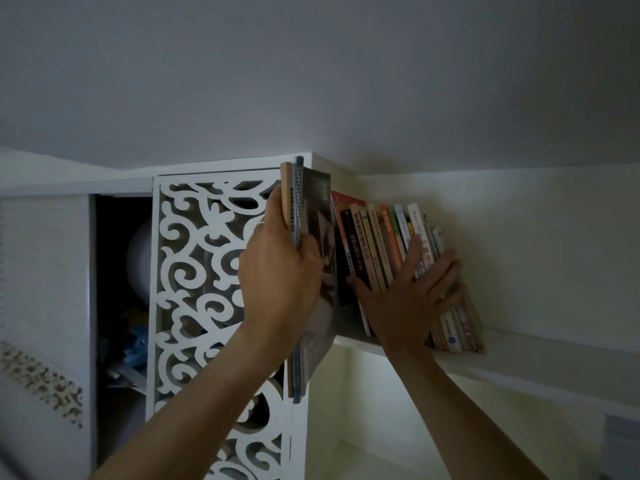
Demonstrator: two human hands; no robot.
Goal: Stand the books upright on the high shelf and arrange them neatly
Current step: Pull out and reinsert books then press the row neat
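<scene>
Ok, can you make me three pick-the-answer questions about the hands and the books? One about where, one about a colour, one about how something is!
1. Where does the right hand rest?
A. on the leaning row of books
B. on the ceiling
C. inside the cupboard

2. What colour is the cut-out cupboard door?
A. red
B. white
C. black

3. What is the left hand doing?
A. hanging empty
B. pointing
C. gripping a few big books

Answers: A, its fingers spread across the spines; B, the swirly panel is white; C, its fingers curl round them.
</scene>
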